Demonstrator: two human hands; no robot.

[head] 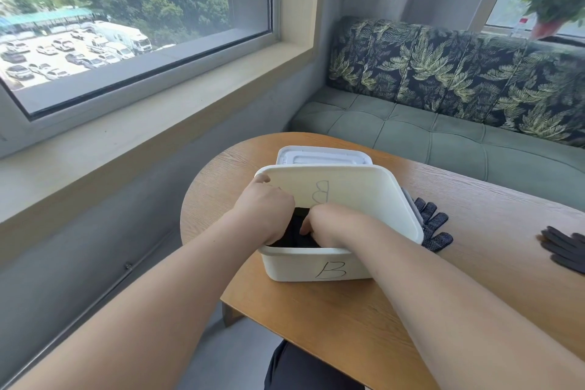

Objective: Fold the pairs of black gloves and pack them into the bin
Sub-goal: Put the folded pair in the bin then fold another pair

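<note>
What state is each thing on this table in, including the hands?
bin: open, upright.
lid: off, flat behind the bin.
black gloves: inside the bin, under both hands.
left hand: in the bin, fingers hidden.
right hand: fingers curled on the black gloves.
dotted glove: unfolded, on the table beside the bin.
dark glove: unfolded, far right.

left arm: bare, stretched forward from the lower left, wrist bent down
left grip (pixel 266 209): knuckles up, fingers bent downward, tips hidden
right arm: bare, reaching in from the lower right, forearm angled inward
right grip (pixel 329 220): just beside the left, fingers curled down, tips dug into black gloves (pixel 296 231)
</note>
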